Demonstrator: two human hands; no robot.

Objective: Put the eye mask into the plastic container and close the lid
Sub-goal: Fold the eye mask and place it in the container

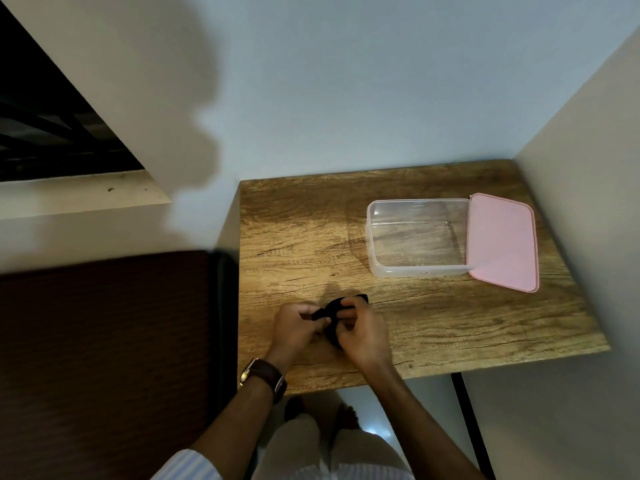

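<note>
A black eye mask (pixel 335 311), bunched up, is held between both hands just above the wooden table (pixel 304 237), near its front edge. My left hand (pixel 296 329) pinches its strap on the left side. My right hand (pixel 362 332) grips the bundle from the right, and much of the mask is hidden by the fingers. A clear plastic container (pixel 417 270) stands open and empty at the back right of the table. Its pink lid (pixel 502 242) leans against the container's right rim, tilted down onto the table.
The table sits in a corner, with a pale wall behind and another on the right. A dark brown piece of furniture (pixel 104 341) stands to the left. A black table leg (pixel 467 420) shows below the front edge. My legs and feet are under the table's front.
</note>
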